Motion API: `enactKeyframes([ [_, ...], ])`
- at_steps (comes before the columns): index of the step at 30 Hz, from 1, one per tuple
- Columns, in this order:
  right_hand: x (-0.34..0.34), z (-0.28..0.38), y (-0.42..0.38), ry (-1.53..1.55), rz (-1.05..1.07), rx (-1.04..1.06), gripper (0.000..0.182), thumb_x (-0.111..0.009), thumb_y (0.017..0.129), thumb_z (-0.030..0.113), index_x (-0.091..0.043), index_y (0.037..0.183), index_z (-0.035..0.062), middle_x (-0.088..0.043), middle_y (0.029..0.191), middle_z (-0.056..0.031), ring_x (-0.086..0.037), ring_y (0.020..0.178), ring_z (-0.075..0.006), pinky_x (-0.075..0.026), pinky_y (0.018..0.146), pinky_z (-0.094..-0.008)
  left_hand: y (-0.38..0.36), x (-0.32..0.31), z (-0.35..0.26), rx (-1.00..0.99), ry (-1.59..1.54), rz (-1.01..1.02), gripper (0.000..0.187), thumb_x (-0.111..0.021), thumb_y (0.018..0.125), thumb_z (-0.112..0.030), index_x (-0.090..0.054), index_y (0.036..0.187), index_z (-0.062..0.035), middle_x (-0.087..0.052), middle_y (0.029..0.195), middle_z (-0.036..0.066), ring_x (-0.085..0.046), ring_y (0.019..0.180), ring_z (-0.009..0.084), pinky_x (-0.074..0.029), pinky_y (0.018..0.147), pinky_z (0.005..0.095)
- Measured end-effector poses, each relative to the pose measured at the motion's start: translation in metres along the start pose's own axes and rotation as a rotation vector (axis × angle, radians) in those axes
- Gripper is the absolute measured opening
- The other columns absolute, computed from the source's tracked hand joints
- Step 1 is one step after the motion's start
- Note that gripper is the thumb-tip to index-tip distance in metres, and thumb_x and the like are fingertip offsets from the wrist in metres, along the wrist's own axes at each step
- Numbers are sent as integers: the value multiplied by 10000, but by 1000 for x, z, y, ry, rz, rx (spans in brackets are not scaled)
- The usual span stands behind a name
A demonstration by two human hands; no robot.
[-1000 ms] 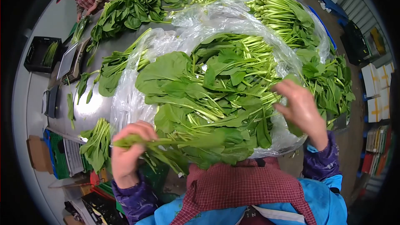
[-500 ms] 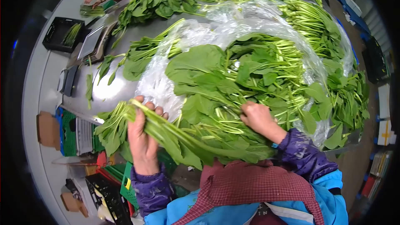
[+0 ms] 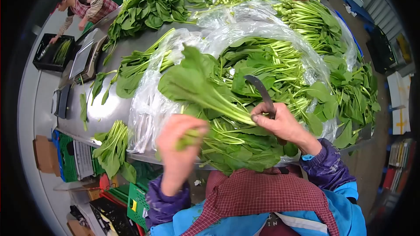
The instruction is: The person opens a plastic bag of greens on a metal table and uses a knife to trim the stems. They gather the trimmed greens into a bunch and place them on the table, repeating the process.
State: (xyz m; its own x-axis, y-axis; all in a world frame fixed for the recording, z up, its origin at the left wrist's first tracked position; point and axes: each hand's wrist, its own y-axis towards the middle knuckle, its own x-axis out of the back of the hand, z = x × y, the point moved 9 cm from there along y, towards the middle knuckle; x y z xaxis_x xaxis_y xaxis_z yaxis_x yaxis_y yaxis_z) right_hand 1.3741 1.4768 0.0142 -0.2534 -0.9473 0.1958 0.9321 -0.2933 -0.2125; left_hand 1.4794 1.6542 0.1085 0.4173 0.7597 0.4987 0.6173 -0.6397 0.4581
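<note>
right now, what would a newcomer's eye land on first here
Probably the dark curved blade rising from the right hand, over the heap of greens in the middle. Next, the broad-leaved bunch to its left, its stem ends at that same hand. Then perhaps the shiny clear plastic curving around the heap's far side.

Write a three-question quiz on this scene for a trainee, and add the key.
1. Which of the wearer's hands holds the curved knife?
2. True or false: the black crate at far left is empty.
3. Fill in: clear ____ sheeting lies beside the central heap of leafy greens.

Key:
1. The right hand.
2. False; it holds green stalks.
3. Plastic.
</note>
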Motion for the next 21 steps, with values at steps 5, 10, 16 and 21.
enactKeyframes([
  [5,-16,-5,-14,164,123,-122,251,-582,865,253,-615,860,4,-541,650,6,-506,658,-98,-396,586,-263,-11,-63,-34,-286,218,194,321,-691,608,-24,-657,925,-62,-635,893,66,-568,756,230,-463,677,321],
  [10,0,25,-26,-348,-197,525,148,-572,852,150,-600,915,19,-585,713,-66,-564,567,-223,-417,471,-298,-10,-66,13,248,-133,262,224,-705,700,-53,-647,913,-10,-652,859,94,-602,736,207,-470,651,282],
  [16,-10,41,-31,-614,-314,544,261,-615,722,17,-566,977,45,-588,779,-85,-603,617,-272,-474,493,-361,-21,-83,26,557,-364,423,226,-696,762,-114,-639,928,27,-604,680,15,-510,620,52,-433,565,222],
  [21,-2,0,-19,-690,-353,424,190,-602,773,71,-569,958,38,-591,727,-105,-598,612,-314,-467,501,-378,-29,-88,31,637,-501,392,185,-691,779,-94,-648,921,17,-609,707,-19,-514,627,43,-436,572,207],
])
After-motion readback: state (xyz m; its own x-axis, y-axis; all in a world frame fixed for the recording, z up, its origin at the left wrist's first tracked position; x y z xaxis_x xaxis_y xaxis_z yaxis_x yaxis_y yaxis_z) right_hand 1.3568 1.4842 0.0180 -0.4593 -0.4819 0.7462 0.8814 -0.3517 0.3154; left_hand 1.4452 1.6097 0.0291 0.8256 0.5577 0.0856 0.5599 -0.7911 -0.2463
